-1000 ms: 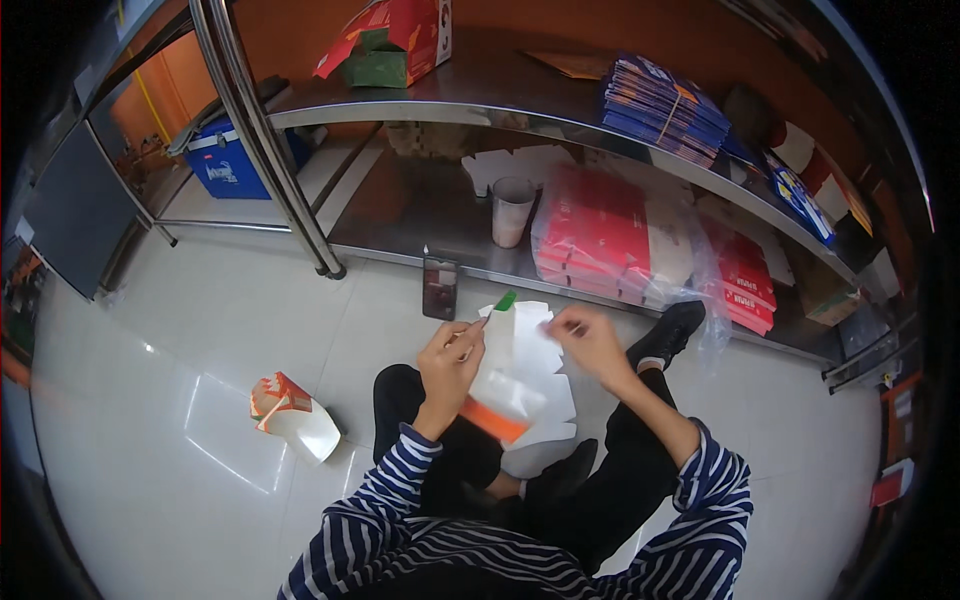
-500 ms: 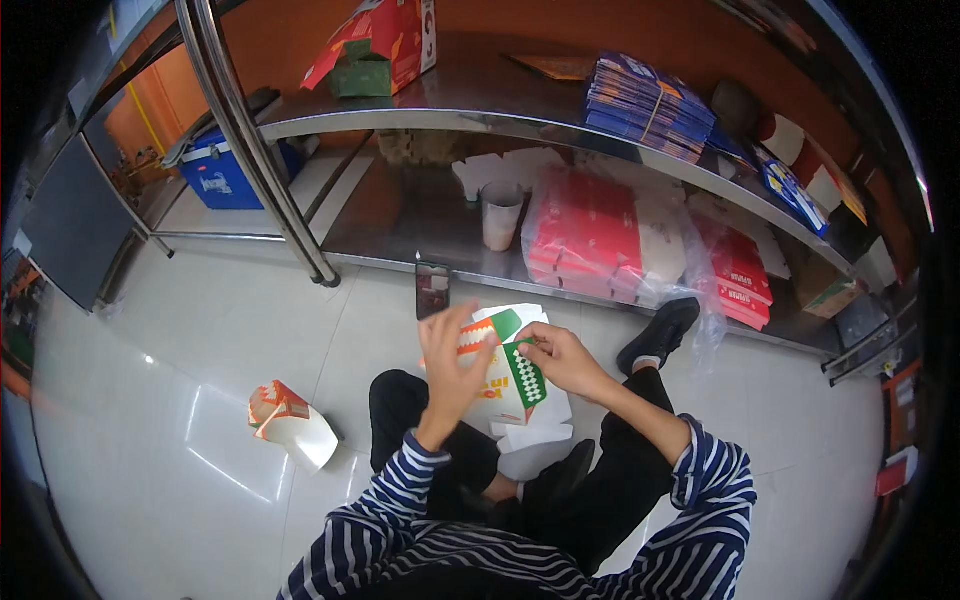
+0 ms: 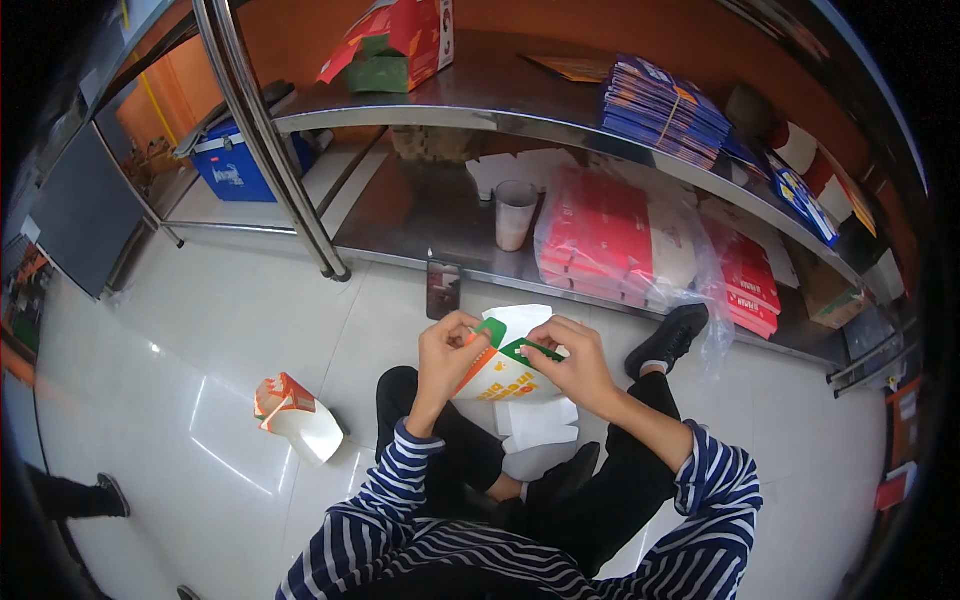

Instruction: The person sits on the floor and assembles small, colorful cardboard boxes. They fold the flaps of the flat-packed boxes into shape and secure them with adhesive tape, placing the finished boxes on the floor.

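Both my hands hold a white paper carton with orange and green print, over my crossed legs. My left hand grips its left side with the thumb on an orange edge. My right hand pinches a green flap at the top right. Under the carton, flat white carton blanks lie on the floor between my legs. A folded carton lies on its side on the white floor to my left.
A phone leans against the low steel shelf ahead. On that shelf stand a paper cup and bagged red packs. A steel post rises at left. The upper shelf carries boxes and a stack of blue leaflets.
The flat white sheet I held up has been folded into a carton shape. My hands have drawn closer together and the green flap is bent over at the top.
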### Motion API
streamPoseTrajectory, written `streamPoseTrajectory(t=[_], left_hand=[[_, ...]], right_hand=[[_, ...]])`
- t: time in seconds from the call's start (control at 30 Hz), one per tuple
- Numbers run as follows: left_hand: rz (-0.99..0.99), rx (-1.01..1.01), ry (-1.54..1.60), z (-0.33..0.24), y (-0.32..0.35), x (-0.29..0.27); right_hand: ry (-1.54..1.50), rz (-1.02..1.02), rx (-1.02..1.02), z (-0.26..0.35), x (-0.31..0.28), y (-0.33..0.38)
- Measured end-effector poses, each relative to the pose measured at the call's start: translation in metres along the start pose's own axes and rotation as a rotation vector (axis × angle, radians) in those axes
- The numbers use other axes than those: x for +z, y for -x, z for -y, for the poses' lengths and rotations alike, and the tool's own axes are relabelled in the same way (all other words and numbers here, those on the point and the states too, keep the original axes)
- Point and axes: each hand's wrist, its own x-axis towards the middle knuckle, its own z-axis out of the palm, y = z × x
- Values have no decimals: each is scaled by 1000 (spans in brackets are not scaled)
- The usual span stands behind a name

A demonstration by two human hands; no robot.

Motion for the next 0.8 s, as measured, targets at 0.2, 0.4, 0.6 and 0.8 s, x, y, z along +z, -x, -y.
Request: streamPoseTrajectory(t=[0.2, 0.4, 0.6, 0.8], left_hand=[[266, 17, -133, -27, 1, 0], [319, 187, -202, -43, 5, -6], [396, 261, -261, -42, 8, -9], [411, 314, -297, -40, 9, -10]], right_hand=[[204, -51, -402, 6, -5, -1], [311, -12, -574, 12, -8, -3], [289, 35, -581, 8, -13, -2], [298, 68, -592, 10, -13, -2]])
